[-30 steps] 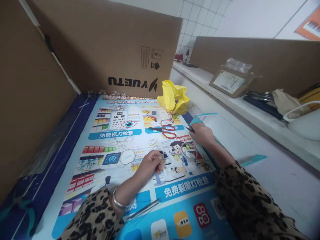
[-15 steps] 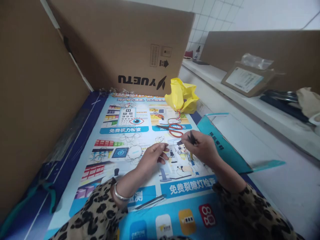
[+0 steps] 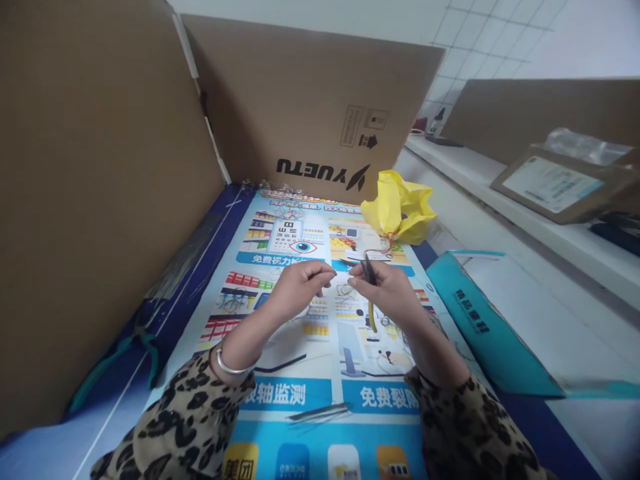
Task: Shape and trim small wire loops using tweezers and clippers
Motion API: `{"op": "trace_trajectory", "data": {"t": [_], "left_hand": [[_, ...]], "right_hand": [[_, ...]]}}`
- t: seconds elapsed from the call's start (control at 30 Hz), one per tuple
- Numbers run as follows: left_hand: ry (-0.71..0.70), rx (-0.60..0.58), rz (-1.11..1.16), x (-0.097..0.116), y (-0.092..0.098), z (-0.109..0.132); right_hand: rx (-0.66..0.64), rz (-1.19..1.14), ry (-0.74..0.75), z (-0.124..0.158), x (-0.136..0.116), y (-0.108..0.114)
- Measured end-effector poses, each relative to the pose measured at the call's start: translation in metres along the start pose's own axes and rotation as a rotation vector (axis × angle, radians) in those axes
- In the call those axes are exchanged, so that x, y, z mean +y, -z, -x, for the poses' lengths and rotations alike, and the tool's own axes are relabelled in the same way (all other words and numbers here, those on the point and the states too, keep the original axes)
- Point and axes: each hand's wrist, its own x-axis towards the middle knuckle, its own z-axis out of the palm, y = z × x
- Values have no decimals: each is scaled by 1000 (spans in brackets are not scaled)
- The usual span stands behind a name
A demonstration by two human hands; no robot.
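My right hand (image 3: 393, 293) is closed around small pliers (image 3: 371, 313) with dark jaws and a yellow handle; the jaws point up and away from me. Close by on the left, my left hand (image 3: 303, 287) has its thumb and fingers pinched together. Whatever it may hold is too small to make out. Both hands are over the printed poster sheet (image 3: 337, 340), fingertips a short gap apart. Thin looped wires (image 3: 345, 289) lie on the sheet between and behind the hands. A bundle of straight dark wire pieces (image 3: 320, 412) rests nearer to me.
Cardboard panels (image 3: 310, 100) stand at the back and left. Teal-handled pliers (image 3: 150, 353) lie at the left. A crumpled yellow bag (image 3: 397, 210) sits at the back right, and a teal box flap (image 3: 480, 320) lies along the right. A shelf (image 3: 465, 163) holds packages (image 3: 555, 183).
The view has turned left. My hands have come closer together and farther from me over the sheet. The pliers now stand upright in my right hand, and the scissors' red handles are hidden.
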Motion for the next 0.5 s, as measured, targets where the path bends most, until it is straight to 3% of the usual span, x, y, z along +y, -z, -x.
{"op": "trace_trajectory", "data": {"t": [0.23,0.37,0.5], "left_hand": [[-106,-5,-153,4,21,-3],[-185,59,-199,2,31,-7],[-126,48,-106,-10,37,-12]], "right_hand": [[-110,-146,34,-22,-10,-12],[-164,-219,6,-31,-13,-21],[-164,-259,-29,-36,-10,-32]]}}
